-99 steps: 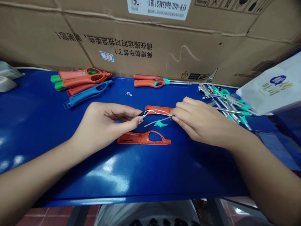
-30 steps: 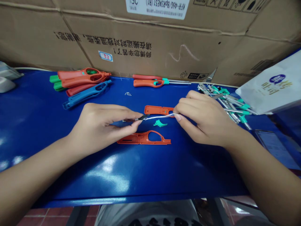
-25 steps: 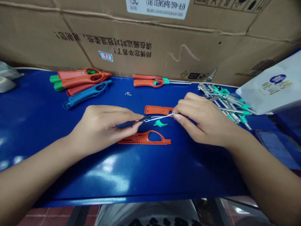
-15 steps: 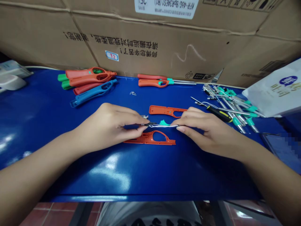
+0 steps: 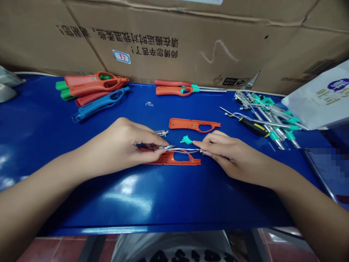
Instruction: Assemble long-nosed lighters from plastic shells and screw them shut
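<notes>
My left hand pinches the metal-tipped black end of a thin white wire. My right hand holds the wire's other end between its fingertips, with the wire stretched between my hands. Directly below the wire lies an orange plastic lighter half-shell, its left end partly hidden by my left fingers. Beyond it lie a second orange half-shell and a small teal plastic piece. A small metal part sits just beyond my left fingertips.
Assembled orange and blue long lighters lie at the back left, with more orange ones at the back centre. Metal rods with teal parts and a black-and-yellow screwdriver lie at the right. Cardboard boxes line the blue table's far edge.
Both hands have moved nearer me and lowered the wire over the nearer half-shell. The teal piece and small metal part now show beside my fingers.
</notes>
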A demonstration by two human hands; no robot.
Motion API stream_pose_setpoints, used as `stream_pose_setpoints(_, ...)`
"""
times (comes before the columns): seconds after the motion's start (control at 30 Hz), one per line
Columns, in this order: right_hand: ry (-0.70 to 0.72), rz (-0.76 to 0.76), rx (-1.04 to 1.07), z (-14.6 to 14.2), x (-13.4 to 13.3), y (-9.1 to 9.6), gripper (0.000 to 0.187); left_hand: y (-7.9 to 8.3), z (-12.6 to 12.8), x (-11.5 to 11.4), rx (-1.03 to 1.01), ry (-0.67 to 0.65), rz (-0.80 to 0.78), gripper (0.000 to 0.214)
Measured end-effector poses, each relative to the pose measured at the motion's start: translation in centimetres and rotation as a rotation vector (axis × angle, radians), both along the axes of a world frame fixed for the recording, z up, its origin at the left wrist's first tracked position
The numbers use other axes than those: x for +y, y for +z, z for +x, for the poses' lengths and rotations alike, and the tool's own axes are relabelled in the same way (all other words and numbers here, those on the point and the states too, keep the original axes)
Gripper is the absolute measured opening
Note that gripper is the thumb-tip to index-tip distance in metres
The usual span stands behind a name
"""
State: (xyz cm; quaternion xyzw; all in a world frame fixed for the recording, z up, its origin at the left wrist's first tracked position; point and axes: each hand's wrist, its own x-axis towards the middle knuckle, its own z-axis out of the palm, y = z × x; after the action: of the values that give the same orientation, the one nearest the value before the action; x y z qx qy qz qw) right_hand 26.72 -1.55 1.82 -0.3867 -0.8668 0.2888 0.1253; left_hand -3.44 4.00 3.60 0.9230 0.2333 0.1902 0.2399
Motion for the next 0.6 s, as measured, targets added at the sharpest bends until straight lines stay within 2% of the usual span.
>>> stream_pose_setpoints(0.23,-0.021,-0.048,0.053,-0.03,-0.13,0.83,0.023,0.00,-0.28,0.16,0.029,-0.076,-0.012,0.016)
stream_pose_setpoints(0.37,-0.058,-0.033,0.017,-0.14,-0.46,0.93,0.010,0.01,-0.33,0.02,0.025,-0.050,0.012,0.015)
stream_pose_setpoints(0.6,-0.055,-0.059,0.010,-0.69,-0.76,0.57,0.007,-0.02,-0.33,-0.23,0.043,-0.078,0.022,0.016)
